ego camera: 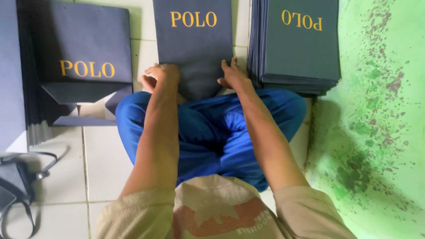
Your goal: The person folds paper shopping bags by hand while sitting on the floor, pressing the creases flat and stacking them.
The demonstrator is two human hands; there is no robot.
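Note:
A flat dark navy paper bag (pixel 193 48) with gold lettering lies on the white tiled floor in front of my crossed legs in blue trousers (pixel 212 128). My left hand (pixel 160 76) rests on the bag's lower left corner with its fingers curled at the edge. On the lower right edge my right hand (pixel 233 74) presses down, fingers spread. Both hands touch the same bag near its bottom end.
A tall stack of flat navy bags (pixel 299 48) stands at the right, against a green stained wall (pixel 380 115). An opened navy bag (pixel 86 53) and more flat ones lie at the left. A dark pouch with a strap (pixel 17 181) sits at lower left.

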